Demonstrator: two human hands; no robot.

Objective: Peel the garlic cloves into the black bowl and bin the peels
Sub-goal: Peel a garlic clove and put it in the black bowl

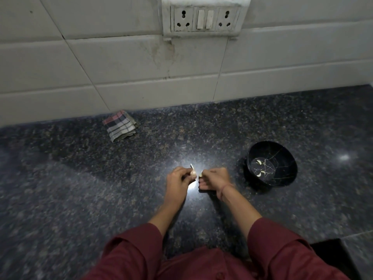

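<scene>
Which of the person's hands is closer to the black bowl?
Right. The right hand is just left of the bowl, apart from it; the left hand lies farther left, beyond the right one. Both pinch bits of garlic.

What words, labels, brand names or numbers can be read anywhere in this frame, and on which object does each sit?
No readable text anywhere in the frame.
On the switch plate: no legible marking.
On the black bowl: a pale vein pattern only, no letters.
On the checked cloth: stripes only.
On the garlic clove pinched by the left hand and the garlic piece pinched by the right hand: nothing written.
</scene>
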